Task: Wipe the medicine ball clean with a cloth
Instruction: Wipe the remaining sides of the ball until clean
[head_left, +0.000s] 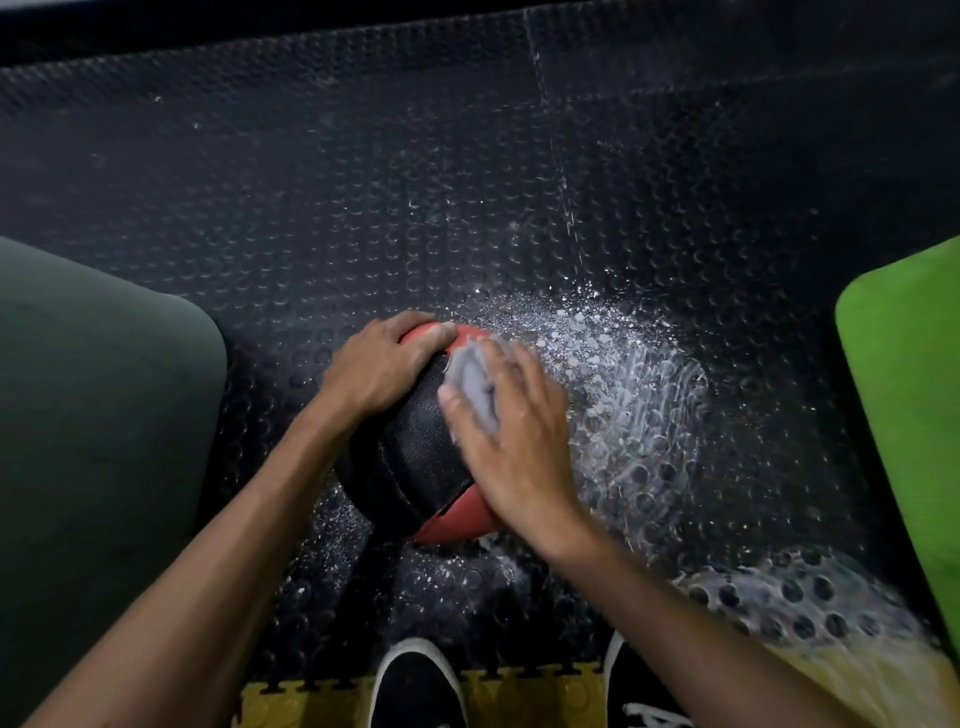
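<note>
The right hand presses a crumpled grey cloth against the upper right side of the medicine ball. Its grip is clamped on the cloth: the thumb lies along the near edge of the bundle and the fingers curve over its far side, so that the cloth shows between them. The hand is slightly blurred. The left hand holds the ball from the other side, its grip curled over the top left of the ball, fingertips on the red panel at the far end and palm on the black textured part.

The medicine ball is black with red panels at its far and near ends. It rests on the floor, straight ahead of the person and between the two forearms.

The floor is dark rubber matting with a raised round-stud pattern. White powdery smears and specks spread over it to the right of the ball and in front of the feet. A dark grey mat lies at the left edge, a bright green mat at the right. Two black shoes with white soles show at the bottom, standing by a strip of yellow interlocking tile.
</note>
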